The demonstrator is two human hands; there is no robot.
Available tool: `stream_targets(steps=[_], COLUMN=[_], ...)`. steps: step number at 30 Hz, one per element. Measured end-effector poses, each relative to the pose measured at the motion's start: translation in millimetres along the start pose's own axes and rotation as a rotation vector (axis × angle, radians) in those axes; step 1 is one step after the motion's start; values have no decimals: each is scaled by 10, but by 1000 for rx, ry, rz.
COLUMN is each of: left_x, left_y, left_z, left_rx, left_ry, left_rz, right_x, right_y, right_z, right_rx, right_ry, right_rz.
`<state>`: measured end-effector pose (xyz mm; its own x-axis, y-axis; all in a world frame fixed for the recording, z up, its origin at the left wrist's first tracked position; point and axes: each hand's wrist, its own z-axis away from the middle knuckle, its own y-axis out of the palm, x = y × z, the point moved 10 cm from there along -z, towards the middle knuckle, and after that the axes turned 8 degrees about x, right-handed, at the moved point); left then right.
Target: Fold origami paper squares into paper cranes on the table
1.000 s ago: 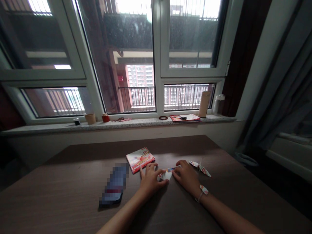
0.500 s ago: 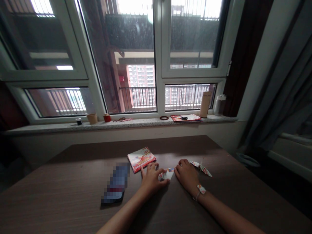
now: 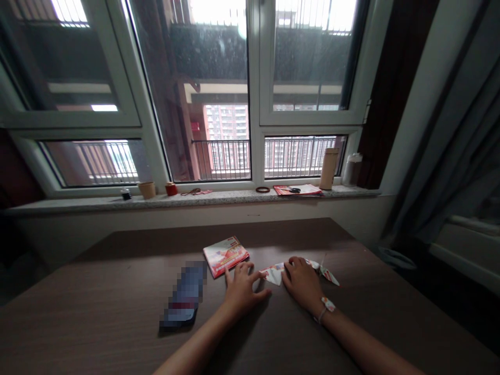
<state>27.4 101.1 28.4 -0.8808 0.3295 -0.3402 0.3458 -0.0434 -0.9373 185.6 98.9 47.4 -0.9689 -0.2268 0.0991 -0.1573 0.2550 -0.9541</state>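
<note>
A small piece of folded paper point(image 3: 274, 274), white with red and coloured print, lies on the table between my hands. My left hand point(image 3: 242, 286) has its fingers spread and thumb apart; its index fingertip is at the paper's left end. My right hand point(image 3: 302, 281) is curled over the paper's right end, its fingers closed on it and hiding that part. Just beyond the right hand lies another folded paper piece point(image 3: 330, 276) with pointed ends. A stack of printed leaflets point(image 3: 225, 254) sits past my left fingertips.
A blurred-out phone-like object point(image 3: 183, 297) lies left of my left arm on the brown table point(image 3: 97, 291). Along the windowsill stand a paper cup point(image 3: 147, 190), a red spool point(image 3: 171, 189), scissors point(image 3: 294, 190) on papers, a tan bottle point(image 3: 328, 168) and a clear bottle point(image 3: 352, 169).
My right hand has shifted slightly right, and more of the folded paper now shows between the hands, turned a little. My left thumb and index finger have come off the paper's near part and parted.
</note>
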Motion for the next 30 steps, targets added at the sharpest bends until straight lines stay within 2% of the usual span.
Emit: stream_targets(steps=[9,15,18,22,30], left_x=[18,7,-12,-23,13], left_y=[-85,-36,-38,-41,-46], left_z=[21,6,14,23,4], left_rx=[-87,-23,-30,-40,18], left_ry=[3,3,7,8,4], left_rz=[26,17,7,-1,-11], right_x=[115,59,59,135,212], right_y=[-77,-53,-65,-86,-94], right_z=[67,8,-2,55,166], right_rx=[-52,-32,-11,26,61], right_ry=[-139,-49,-22,-48,-42], right_rz=[-183,-157,-145,-160,-178])
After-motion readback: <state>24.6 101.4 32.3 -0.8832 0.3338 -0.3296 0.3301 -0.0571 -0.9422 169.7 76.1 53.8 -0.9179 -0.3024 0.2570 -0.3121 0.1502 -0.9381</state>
